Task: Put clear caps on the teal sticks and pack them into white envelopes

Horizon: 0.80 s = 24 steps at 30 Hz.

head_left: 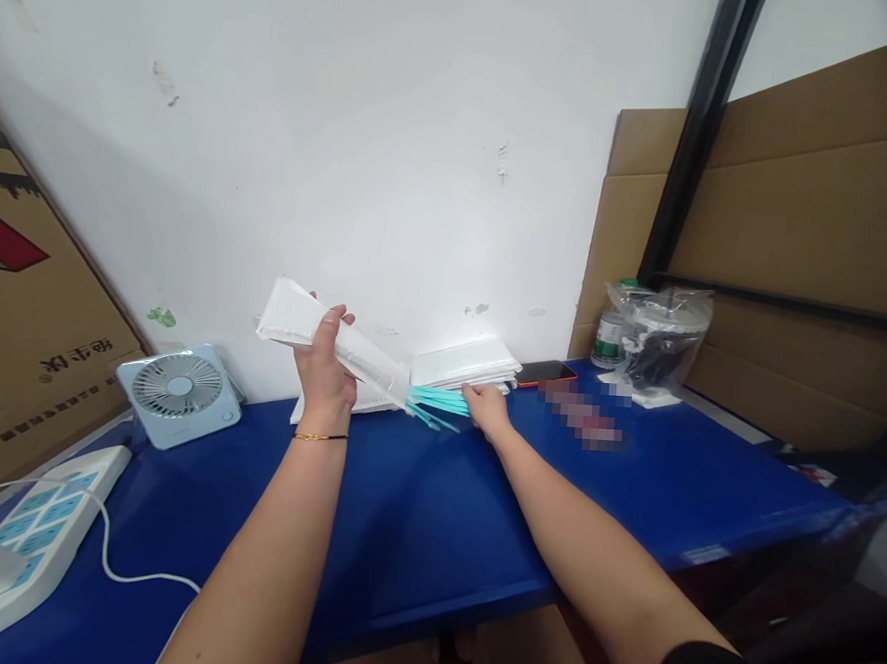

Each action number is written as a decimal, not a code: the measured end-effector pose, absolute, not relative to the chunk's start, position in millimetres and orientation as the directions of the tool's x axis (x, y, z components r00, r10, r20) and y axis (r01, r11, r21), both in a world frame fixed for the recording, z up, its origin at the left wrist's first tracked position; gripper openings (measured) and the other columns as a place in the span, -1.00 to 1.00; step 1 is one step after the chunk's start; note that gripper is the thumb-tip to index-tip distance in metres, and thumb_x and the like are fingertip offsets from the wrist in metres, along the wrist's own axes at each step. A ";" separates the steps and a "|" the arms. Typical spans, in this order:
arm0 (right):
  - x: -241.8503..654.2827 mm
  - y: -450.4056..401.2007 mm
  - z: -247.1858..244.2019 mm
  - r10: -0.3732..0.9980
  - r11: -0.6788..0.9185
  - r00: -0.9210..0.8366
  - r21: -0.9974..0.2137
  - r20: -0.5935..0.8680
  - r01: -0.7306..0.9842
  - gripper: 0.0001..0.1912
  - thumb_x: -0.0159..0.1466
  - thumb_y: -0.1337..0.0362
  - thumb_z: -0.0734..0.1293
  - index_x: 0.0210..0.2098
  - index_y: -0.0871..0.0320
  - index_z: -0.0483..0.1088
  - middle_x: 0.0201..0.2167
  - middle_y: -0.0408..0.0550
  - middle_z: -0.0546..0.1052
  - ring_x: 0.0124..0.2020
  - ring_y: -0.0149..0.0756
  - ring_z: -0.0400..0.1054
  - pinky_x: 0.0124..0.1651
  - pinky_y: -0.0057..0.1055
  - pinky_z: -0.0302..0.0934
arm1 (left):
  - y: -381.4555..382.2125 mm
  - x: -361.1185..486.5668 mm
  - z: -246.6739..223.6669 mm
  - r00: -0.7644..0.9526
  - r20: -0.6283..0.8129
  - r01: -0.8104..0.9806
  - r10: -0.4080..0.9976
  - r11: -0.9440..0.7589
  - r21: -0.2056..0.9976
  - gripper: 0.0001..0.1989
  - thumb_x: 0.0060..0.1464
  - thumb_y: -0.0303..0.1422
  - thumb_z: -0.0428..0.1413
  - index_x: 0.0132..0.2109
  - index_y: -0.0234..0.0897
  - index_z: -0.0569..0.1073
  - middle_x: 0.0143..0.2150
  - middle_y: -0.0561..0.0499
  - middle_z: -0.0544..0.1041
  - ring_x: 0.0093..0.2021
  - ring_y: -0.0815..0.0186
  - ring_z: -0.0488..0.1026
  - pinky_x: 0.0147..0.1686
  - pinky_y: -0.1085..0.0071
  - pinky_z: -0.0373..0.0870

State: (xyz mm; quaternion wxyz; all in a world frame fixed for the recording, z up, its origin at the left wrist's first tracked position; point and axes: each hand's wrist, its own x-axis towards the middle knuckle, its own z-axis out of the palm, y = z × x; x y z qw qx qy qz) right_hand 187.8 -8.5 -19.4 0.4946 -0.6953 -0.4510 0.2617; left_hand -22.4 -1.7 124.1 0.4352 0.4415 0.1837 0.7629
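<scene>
Item 1: long white sleeve (367,352), one, glossy, apparently paper or thin film. Location: raised above the counter (416,531), slanting down toward the right. Left hand (326,365): grip closed around its middle, thumb across the upper face. Handling, as judged: light, flat, fairly soft, prone to creasing; the shiny surface may slide. Best held by the broad middle, with light pressure, leaving the narrow lower end unpinched.

Item 2: turquoise sticks (443,402), one slim bundle, exact kind not discernible. Location: low over the counter, between the right hand and the sleeve's lower end; whether the tips are inside the sleeve or merely against it cannot be told. Right hand (488,407): grip pinching the bundle's right end between thumb and fingers. Handling, as judged: very light, slender, springy, perhaps smooth; liable to fan out or bend if squeezed unevenly. Best taken close together near one end, the whole bundle in a single pinch.

Item 3: stack of white packets (468,362), on the counter against the wall, behind the sticks; likely as light and slippery as Item 1, best lifted by an edge.

Adjacent: smartphone (550,375), lying just right of the stack.
</scene>
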 end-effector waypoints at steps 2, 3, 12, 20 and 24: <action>196.9 -8.0 -21.9 0.875 -0.132 0.464 -0.854 0.139 0.503 -0.61 0.18 0.07 0.19 -0.65 0.18 0.30 -0.63 -0.04 0.40 -0.44 -0.25 0.34 -0.43 -0.46 0.08 | -1.2 -27.2 122.7 -0.220 0.531 -0.464 0.818 -0.566 0.681 -0.38 -0.07 -0.20 0.16 0.15 -0.12 0.21 -0.05 -0.03 0.44 -0.08 0.28 0.43 -0.12 0.36 0.37; 198.7 -7.9 -23.5 0.874 -0.147 0.461 -0.817 0.157 0.557 -0.62 0.18 0.08 0.20 -0.64 0.18 0.32 -0.59 0.00 0.43 -0.37 -0.20 0.35 -0.38 -0.44 0.09 | -1.8 -28.4 122.0 -0.208 0.539 -0.443 0.816 -0.570 0.692 -0.38 -0.07 -0.20 0.16 0.15 -0.13 0.20 -0.07 -0.03 0.44 -0.09 0.28 0.43 -0.12 0.35 0.37; 182.6 -13.0 -30.7 0.904 -0.180 0.361 -0.562 0.230 0.807 -0.54 0.27 -0.02 0.07 -0.36 0.10 0.48 -0.19 0.05 0.45 -0.19 -0.17 0.35 -0.24 -0.37 0.12 | -19.5 -27.7 134.8 0.093 0.701 -0.099 0.707 -0.694 0.713 -0.41 -0.08 -0.21 0.19 0.11 -0.23 0.25 -0.08 -0.08 0.46 -0.10 0.23 0.42 -0.06 0.26 0.33; 180.6 -17.7 -29.1 0.936 -0.100 0.219 -0.387 0.275 0.917 -0.53 0.32 -0.02 0.00 -0.25 0.04 0.44 -0.21 -0.05 0.41 -0.16 -0.27 0.28 -0.33 -0.45 0.09 | -39.5 -27.9 148.2 0.345 0.730 0.261 0.590 -0.807 0.529 -0.36 -0.08 -0.21 0.16 0.16 -0.13 0.17 -0.07 -0.05 0.45 -0.12 0.20 0.41 -0.15 0.24 0.36; 184.4 -19.3 -23.7 0.961 -0.006 0.130 -0.453 0.243 0.891 -0.53 0.29 -0.07 0.05 -0.30 0.06 0.45 -0.24 -0.07 0.44 -0.22 -0.29 0.31 -0.36 -0.49 0.06 | -18.4 -48.0 120.0 0.456 0.541 0.631 0.707 -0.685 0.364 -0.34 -0.11 -0.10 0.14 0.16 -0.11 0.20 -0.11 -0.06 0.48 -0.15 0.11 0.44 -0.15 0.20 0.33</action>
